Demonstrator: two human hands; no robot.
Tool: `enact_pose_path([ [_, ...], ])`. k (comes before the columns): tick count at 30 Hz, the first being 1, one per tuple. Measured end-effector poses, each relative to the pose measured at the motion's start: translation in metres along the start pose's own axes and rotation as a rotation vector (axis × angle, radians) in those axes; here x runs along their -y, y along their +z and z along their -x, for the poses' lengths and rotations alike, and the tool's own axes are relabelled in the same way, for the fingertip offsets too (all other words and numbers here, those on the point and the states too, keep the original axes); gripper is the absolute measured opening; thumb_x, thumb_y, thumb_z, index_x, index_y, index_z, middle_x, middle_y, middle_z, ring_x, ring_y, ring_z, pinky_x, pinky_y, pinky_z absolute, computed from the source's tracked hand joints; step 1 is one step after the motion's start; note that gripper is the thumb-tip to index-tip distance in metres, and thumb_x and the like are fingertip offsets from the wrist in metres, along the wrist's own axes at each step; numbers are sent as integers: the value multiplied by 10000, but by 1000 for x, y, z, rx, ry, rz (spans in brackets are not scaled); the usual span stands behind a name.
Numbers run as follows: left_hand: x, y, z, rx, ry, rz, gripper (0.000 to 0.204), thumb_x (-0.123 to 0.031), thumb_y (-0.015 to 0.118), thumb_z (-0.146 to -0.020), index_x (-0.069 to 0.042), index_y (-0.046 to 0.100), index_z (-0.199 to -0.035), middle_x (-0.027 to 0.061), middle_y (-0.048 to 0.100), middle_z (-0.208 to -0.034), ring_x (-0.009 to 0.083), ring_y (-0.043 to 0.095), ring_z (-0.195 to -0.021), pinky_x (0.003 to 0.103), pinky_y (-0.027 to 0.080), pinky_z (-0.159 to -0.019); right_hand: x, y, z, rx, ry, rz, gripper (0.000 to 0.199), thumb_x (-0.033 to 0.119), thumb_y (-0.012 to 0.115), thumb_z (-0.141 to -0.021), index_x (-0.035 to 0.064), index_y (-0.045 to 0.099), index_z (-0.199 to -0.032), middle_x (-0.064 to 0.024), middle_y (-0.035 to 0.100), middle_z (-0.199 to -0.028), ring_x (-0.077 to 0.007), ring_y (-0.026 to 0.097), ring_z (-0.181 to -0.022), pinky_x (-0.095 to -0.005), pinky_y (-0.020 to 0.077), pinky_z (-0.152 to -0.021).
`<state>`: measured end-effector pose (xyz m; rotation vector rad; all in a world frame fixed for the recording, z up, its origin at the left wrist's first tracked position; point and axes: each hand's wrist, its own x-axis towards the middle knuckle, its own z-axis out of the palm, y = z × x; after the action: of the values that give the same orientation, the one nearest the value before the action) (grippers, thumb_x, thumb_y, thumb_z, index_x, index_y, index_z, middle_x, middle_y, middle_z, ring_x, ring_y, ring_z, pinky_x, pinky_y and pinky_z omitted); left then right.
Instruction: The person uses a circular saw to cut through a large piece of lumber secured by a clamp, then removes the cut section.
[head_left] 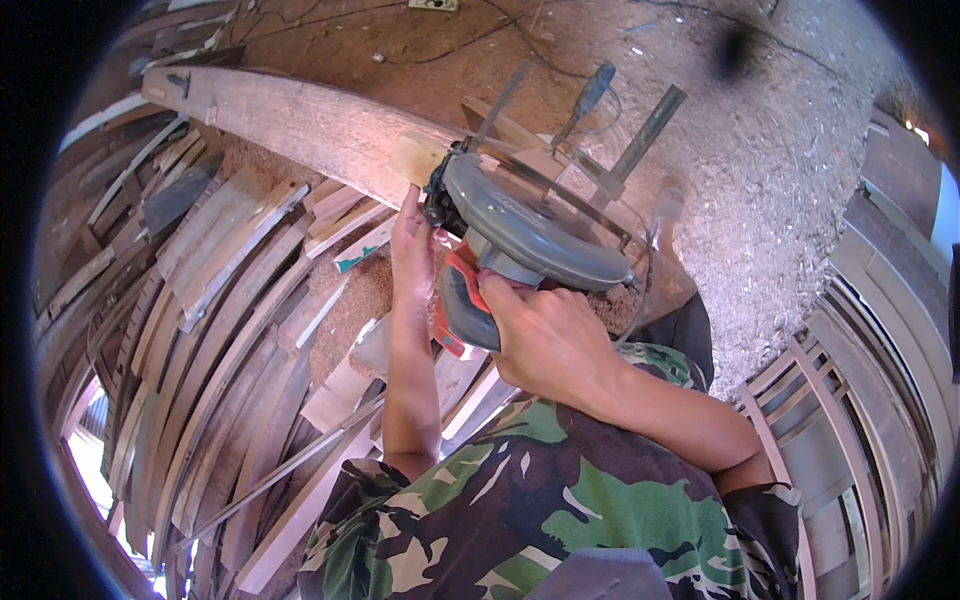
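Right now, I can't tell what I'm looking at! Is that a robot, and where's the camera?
No robot here, just a person in a camouflage shirt. The camera is worn on their head, looking down; its wide, round lens bends straight edges. The right hand grips what looks like a power saw, with a curved grey cover. The left hand is by the saw's front, but I can't tell exactly what it holds. Near its fingertips is a small pale wood block, by a long plank. Lots of wood strips are piled on the left.
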<state>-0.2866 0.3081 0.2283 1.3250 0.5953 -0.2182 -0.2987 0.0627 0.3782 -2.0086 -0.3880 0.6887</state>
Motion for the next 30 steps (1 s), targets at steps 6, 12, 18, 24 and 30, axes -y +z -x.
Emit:
enact_pose_path([
  [6,8,-25,-14,74,-13,42,667,-74,516,-1092,39,237,-1688,90,720,-1201,97,693,-929,241,558,-745,1,8,-11,-11,4,-17,386,44,736,-762,11,560,-1104,-273,674,-697,-512,707,-721,-612,559,-668],
  [12,-16,-20,-6,63,35,-31,546,-275,506,-1137,-33,419,-1619,74,654,-1387,157,647,-1184,315,509,-1024,8,15,-32,-33,-21,-14,270,47,689,-828,1,556,-1058,-294,684,-726,-524,711,-744,-625,560,-690],
  [18,-22,-32,-30,-119,14,-4,434,-144,515,-1111,-54,516,-1535,15,654,-933,78,608,-690,234,481,-544,17,23,-56,-133,-92,-57,229,73,695,-844,-22,597,-1028,-309,701,-761,-532,720,-772,-612,579,-735],
  [24,-34,-61,-46,-13,0,-71,373,-171,530,-1100,-62,570,-1455,31,683,-962,103,646,-745,264,518,-605,24,33,-90,-114,-120,-39,289,87,739,-815,-46,646,-1055,-319,737,-894,-506,748,-915,-583,595,-815],
  [30,-56,-105,-75,-65,5,-195,322,-197,546,-1089,-70,624,-1375,47,712,-991,128,684,-800,293,555,-667,36,47,-132,-157,-191,-43,307,98,742,-793,-61,730,-1055,-321,750,-951,-490,756,-961,-546,614,-868],
])
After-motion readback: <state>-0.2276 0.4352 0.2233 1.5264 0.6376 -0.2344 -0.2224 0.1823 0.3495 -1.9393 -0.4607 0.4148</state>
